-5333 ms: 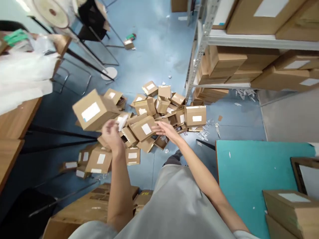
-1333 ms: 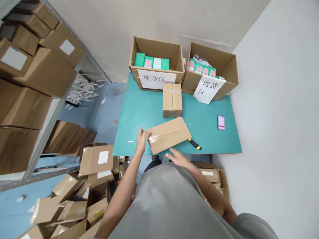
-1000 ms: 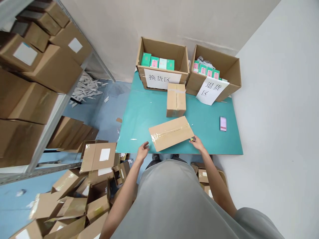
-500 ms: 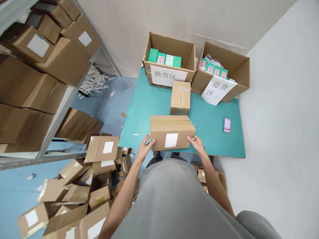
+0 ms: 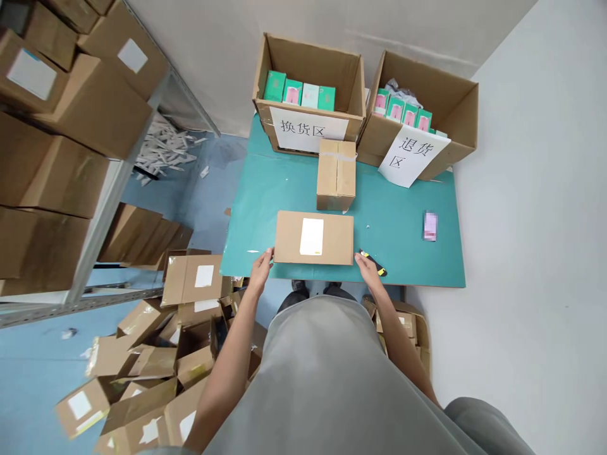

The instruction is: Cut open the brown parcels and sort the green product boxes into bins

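Observation:
A closed cardboard box (image 5: 337,240) sits near the front edge of the green-topped table, its white label (image 5: 312,237) facing up. At its left end my left hand (image 5: 260,268) grips the lower corner between thumb and fingers. My right hand (image 5: 367,268) grips the opposite corner, so the box is between the two. Just right of that hand lies a black and yellow utility knife (image 5: 374,262) on the tabletop. Behind the box stands a smaller taped carton (image 5: 336,177).
Two open cartons with paper signs, the left carton (image 5: 356,88) and the right carton (image 5: 462,126), hold green boxes at the table's back. A phone-like blurred item (image 5: 430,226) lies right. Shelving (image 5: 102,215) and piled empty boxes (image 5: 194,363) flank the table's left.
The box has tipped back, so its label, which faced me, now faces up. My hands have stayed at its two ends. The utility knife shows more fully beside my right hand.

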`<action>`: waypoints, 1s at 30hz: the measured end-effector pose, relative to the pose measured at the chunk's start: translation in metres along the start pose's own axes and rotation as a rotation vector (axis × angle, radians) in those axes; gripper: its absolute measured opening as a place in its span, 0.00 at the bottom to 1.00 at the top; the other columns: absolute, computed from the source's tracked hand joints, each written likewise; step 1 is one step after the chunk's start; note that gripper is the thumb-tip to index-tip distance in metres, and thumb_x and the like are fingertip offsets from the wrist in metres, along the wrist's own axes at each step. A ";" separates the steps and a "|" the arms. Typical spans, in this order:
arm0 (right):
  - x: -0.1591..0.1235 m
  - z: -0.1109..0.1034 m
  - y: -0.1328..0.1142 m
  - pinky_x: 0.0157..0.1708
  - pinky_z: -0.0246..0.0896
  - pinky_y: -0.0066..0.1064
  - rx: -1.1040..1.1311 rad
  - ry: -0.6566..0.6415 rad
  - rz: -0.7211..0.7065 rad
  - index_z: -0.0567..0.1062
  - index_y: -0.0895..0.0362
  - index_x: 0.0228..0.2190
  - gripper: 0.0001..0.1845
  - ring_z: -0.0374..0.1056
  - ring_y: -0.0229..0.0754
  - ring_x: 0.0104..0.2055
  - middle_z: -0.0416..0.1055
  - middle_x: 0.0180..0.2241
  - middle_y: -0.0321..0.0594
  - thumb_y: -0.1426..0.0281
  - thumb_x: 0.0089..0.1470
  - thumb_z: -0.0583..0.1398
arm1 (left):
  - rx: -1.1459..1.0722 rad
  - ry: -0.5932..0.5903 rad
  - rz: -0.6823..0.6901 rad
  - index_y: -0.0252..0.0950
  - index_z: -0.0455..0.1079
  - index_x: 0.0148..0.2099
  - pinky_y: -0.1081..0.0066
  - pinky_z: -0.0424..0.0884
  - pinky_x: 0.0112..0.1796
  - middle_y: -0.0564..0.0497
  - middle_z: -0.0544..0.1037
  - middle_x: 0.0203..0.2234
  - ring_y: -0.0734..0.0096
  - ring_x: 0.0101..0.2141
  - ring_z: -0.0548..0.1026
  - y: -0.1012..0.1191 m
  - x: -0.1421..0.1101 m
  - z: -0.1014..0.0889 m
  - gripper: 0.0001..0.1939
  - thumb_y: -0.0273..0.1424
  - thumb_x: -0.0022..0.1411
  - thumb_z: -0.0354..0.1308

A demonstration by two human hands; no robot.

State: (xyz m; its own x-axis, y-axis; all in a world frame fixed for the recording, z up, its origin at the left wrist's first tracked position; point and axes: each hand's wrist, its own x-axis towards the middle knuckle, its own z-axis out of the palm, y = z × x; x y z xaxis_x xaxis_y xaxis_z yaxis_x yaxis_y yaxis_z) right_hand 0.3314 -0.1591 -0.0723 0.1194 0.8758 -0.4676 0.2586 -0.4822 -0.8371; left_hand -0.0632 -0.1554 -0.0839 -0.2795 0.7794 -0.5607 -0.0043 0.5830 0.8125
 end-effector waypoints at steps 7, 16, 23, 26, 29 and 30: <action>-0.013 0.005 0.023 0.73 0.69 0.60 -0.006 -0.051 0.066 0.88 0.51 0.58 0.35 0.78 0.63 0.68 0.85 0.62 0.50 0.45 0.57 0.70 | 0.049 0.047 -0.071 0.33 0.80 0.63 0.46 0.76 0.68 0.32 0.81 0.67 0.44 0.66 0.81 -0.025 -0.021 -0.003 0.27 0.41 0.68 0.63; -0.005 0.018 0.020 0.71 0.71 0.60 0.009 -0.059 0.050 0.87 0.55 0.56 0.34 0.78 0.64 0.68 0.84 0.62 0.54 0.48 0.55 0.72 | 0.140 0.083 0.000 0.34 0.83 0.56 0.47 0.77 0.66 0.35 0.87 0.58 0.44 0.59 0.85 -0.010 -0.025 0.006 0.19 0.36 0.65 0.66; -0.002 -0.001 -0.022 0.73 0.71 0.57 0.068 0.056 -0.155 0.87 0.55 0.61 0.39 0.78 0.62 0.68 0.81 0.66 0.51 0.42 0.59 0.70 | 0.191 0.183 0.416 0.33 0.84 0.62 0.54 0.79 0.65 0.40 0.81 0.51 0.53 0.55 0.82 0.028 -0.034 0.001 0.30 0.51 0.70 0.65; 0.002 -0.005 -0.035 0.74 0.70 0.58 0.075 0.094 -0.167 0.87 0.57 0.61 0.41 0.80 0.63 0.66 0.83 0.64 0.52 0.41 0.59 0.70 | 0.200 0.209 0.447 0.31 0.84 0.64 0.56 0.81 0.62 0.43 0.78 0.47 0.57 0.51 0.82 0.044 -0.032 0.003 0.32 0.49 0.71 0.64; 0.004 -0.002 -0.036 0.73 0.71 0.60 0.070 0.098 -0.112 0.88 0.57 0.59 0.43 0.79 0.65 0.66 0.83 0.64 0.53 0.39 0.56 0.71 | 0.205 0.203 0.433 0.29 0.84 0.64 0.57 0.82 0.60 0.42 0.78 0.47 0.56 0.51 0.82 0.047 -0.029 0.006 0.29 0.46 0.71 0.64; 0.003 -0.001 -0.034 0.72 0.71 0.60 0.066 0.086 -0.094 0.89 0.57 0.58 0.43 0.79 0.65 0.66 0.82 0.64 0.53 0.38 0.55 0.71 | 0.208 0.195 0.405 0.29 0.84 0.63 0.57 0.82 0.60 0.41 0.79 0.48 0.55 0.52 0.82 0.045 -0.027 0.006 0.28 0.44 0.71 0.65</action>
State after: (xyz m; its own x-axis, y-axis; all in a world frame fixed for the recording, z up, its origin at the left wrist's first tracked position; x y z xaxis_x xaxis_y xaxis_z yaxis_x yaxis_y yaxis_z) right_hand 0.3243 -0.1398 -0.0454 0.1798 0.9146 -0.3622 0.2093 -0.3953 -0.8944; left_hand -0.0497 -0.1489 -0.0334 -0.3937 0.9069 -0.1503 0.3278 0.2912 0.8988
